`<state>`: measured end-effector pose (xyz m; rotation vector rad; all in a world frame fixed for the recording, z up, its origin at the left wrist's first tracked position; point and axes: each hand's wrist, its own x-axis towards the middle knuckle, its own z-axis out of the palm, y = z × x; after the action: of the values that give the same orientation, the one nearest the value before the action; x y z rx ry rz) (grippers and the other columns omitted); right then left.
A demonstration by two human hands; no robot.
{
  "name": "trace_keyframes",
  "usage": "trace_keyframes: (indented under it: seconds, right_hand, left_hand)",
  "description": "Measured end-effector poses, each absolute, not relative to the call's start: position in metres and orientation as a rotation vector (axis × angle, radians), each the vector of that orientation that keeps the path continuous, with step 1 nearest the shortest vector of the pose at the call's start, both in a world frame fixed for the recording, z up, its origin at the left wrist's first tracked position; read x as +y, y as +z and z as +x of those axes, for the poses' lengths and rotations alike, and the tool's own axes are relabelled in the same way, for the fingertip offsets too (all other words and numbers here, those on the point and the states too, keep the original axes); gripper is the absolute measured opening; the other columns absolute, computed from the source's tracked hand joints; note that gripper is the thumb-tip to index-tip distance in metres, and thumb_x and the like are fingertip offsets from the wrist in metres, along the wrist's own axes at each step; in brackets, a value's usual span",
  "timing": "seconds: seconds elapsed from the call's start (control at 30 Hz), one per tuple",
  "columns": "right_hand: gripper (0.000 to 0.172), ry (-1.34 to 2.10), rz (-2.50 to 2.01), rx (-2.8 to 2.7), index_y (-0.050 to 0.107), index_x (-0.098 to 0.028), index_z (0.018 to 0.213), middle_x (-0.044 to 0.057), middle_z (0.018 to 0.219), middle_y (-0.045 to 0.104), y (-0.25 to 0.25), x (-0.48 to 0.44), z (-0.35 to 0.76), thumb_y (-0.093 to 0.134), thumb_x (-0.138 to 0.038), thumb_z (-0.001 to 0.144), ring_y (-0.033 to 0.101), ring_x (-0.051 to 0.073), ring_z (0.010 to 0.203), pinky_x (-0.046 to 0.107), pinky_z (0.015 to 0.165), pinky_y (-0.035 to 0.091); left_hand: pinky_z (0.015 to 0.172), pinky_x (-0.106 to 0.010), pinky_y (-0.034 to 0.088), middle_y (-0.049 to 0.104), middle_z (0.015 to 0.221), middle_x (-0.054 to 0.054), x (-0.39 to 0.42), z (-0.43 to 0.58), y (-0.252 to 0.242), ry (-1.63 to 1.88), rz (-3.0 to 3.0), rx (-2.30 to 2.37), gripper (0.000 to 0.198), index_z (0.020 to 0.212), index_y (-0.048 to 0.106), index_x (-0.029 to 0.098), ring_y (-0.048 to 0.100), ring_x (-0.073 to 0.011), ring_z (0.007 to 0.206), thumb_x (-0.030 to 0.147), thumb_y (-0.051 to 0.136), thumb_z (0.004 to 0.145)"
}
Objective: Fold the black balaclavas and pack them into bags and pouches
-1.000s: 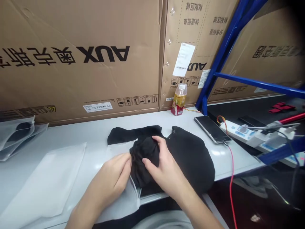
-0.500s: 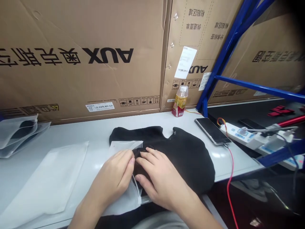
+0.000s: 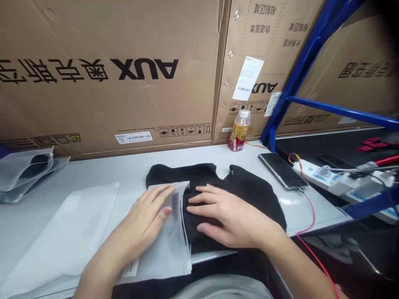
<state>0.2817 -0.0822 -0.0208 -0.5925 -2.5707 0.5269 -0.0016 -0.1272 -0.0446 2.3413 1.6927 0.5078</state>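
Spreading out from its earlier curl, the right hand [image 3: 226,218] is now pressing open and flat on a soft black fabric garment [image 3: 249,195]. A translucent frosted plastic bag [image 3: 162,245] is lying further over the garment's left side, with its printed edge standing up against the cloth. The left hand [image 3: 145,224] is resting unclenched on the bag near that edge, fingers extended; whether it is also pinching the thin film cannot be told. Neither hand is clenching the garment, which is lying on a white worktop [image 3: 124,164], partly covered by the bag; how much of it is inside cannot be seen.

Judging from the hands, flat palms seem the right way of working here: smoothing the cloth while guiding the bag's edge along it should stop the fabric bunching at the opening.

Upside-down lettering is showing "AUX" and "奥克斯" on a large brown corrugated carton [image 3: 143,68], while the neighbouring brown carton [image 3: 249,37] is carrying inverted "快递面单" and "粘贴区域" markings. A small white sticker [image 3: 133,137] on the large carton is bearing a model code too small to read in full.
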Motion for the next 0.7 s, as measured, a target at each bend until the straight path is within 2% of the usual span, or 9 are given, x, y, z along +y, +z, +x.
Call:
trace_keyframes:
  seconds: [0.1,0.2,0.3,0.4,0.47,0.5,0.53,0.6,0.7]
  right_hand:
    - [0.037,0.548,-0.443,-2.635,0.067,-0.023,0.137,0.007,0.136,0.072,-0.030,-0.081,0.272,0.063,-0.025,0.100,0.053,0.026,0.144,0.050,0.127,0.035]
    - [0.027,0.487,-0.446,-2.653,0.072,-0.021,0.125,0.008,0.129,0.074,-0.039,-0.084,0.246,0.062,-0.025,0.099,0.054,0.026,0.141,0.048,0.125,0.038]
    - [0.032,0.460,-0.620,-2.566,0.070,-0.020,0.128,0.012,0.140,0.068,-0.043,-0.090,0.223,0.060,-0.021,0.098,0.051,0.027,0.143,0.049,0.124,0.039]
    - [0.040,0.638,-0.560,-2.534,0.068,-0.023,0.135,0.009,0.147,0.064,-0.035,-0.091,0.220,0.064,-0.018,0.095,0.044,0.027,0.150,0.049,0.126,0.036]
    - [0.044,0.871,-0.384,-2.546,0.067,-0.028,0.137,0.004,0.145,0.067,-0.024,-0.086,0.234,0.066,-0.015,0.094,0.047,0.023,0.149,0.043,0.124,0.039]
    - [0.045,0.994,-0.300,-2.545,0.067,-0.029,0.137,0.002,0.142,0.069,-0.019,-0.082,0.243,0.066,-0.014,0.095,0.053,0.020,0.144,0.039,0.121,0.043]
    - [0.046,1.093,-0.269,-2.514,0.068,-0.031,0.138,0.001,0.139,0.070,-0.015,-0.078,0.253,0.066,-0.013,0.096,0.059,0.020,0.139,0.038,0.118,0.047]
    - [0.049,1.123,-0.355,-2.446,0.066,-0.031,0.139,0.002,0.139,0.070,-0.010,-0.069,0.272,0.070,-0.014,0.094,0.064,0.021,0.132,0.038,0.114,0.051]
    - [0.066,0.864,-0.611,-2.408,0.058,-0.029,0.147,0.008,0.153,0.058,-0.016,-0.062,0.282,0.079,-0.014,0.086,0.055,0.024,0.141,0.042,0.117,0.048]
  left_hand:
    - [0.126,-0.056,0.036,0.030,0.173,-0.002,-0.125,-0.005,-0.060,0.385,2.395,1.658,0.062,0.168,0.023,0.035,0.028,-0.0316,0.160,0.050,0.039,0.110]
    - [0.129,-0.057,0.029,0.020,0.175,-0.003,-0.124,-0.001,-0.069,0.353,2.389,1.630,0.066,0.170,0.008,0.033,0.020,-0.0294,0.162,0.049,0.034,0.112]
    - [0.129,-0.057,0.028,0.017,0.176,-0.004,-0.125,0.003,-0.067,0.384,2.361,1.650,0.067,0.170,0.008,0.031,0.021,-0.0294,0.161,0.052,0.033,0.111]
    - [0.128,-0.055,0.032,0.018,0.176,-0.003,-0.126,0.000,-0.060,0.422,2.352,1.655,0.065,0.170,0.011,0.033,0.025,-0.0301,0.160,0.051,0.034,0.111]
    - [0.126,-0.052,0.037,0.019,0.176,-0.002,-0.127,-0.004,-0.054,0.436,2.383,1.620,0.064,0.170,0.011,0.035,0.029,-0.0297,0.159,0.049,0.033,0.112]
    - [0.125,-0.051,0.038,0.021,0.176,-0.002,-0.128,-0.007,-0.051,0.436,2.411,1.606,0.065,0.170,0.010,0.035,0.030,-0.0299,0.159,0.050,0.035,0.111]
    - [0.124,-0.051,0.039,0.024,0.175,-0.003,-0.129,-0.008,-0.048,0.436,2.442,1.612,0.067,0.170,0.012,0.035,0.032,-0.0309,0.158,0.052,0.037,0.110]
    - [0.120,-0.054,0.044,0.037,0.171,-0.007,-0.133,-0.007,-0.042,0.441,2.495,1.693,0.068,0.167,0.028,0.031,0.041,-0.0344,0.154,0.057,0.045,0.106]
    - [0.110,-0.056,0.052,0.059,0.155,-0.009,-0.145,0.009,-0.035,0.428,2.531,1.833,0.056,0.151,0.054,0.029,0.057,-0.0363,0.139,0.059,0.046,0.104]
